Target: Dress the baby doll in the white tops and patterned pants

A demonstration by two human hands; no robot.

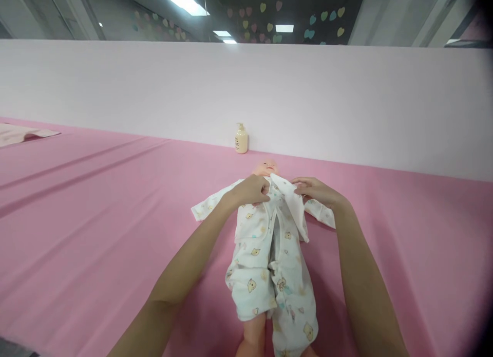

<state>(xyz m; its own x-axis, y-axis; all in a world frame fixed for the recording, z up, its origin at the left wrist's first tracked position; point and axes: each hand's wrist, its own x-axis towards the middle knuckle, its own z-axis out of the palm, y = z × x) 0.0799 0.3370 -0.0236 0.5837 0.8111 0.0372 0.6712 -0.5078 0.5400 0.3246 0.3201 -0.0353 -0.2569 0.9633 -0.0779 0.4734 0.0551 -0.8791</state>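
A baby doll lies on its back, its head away from me, in a white baby jacket and matching pants printed with small animals. My left hand is closed at the neckline on the left side of the jacket; the fingertips are partly hidden. On the other side, my right hand has its fingers at the edge of the jacket's front flap, which is turned outward with its plain white inside showing. The thumb is hard to see. Both sleeves spread sideways, and one bare leg sticks out below the pants.
A cream pump bottle stands beyond the doll's head, against a low white wall. Pink padded sheeting covers the table. A folded pale cloth lies at the far left. Glass with heart stickers rises above the wall.
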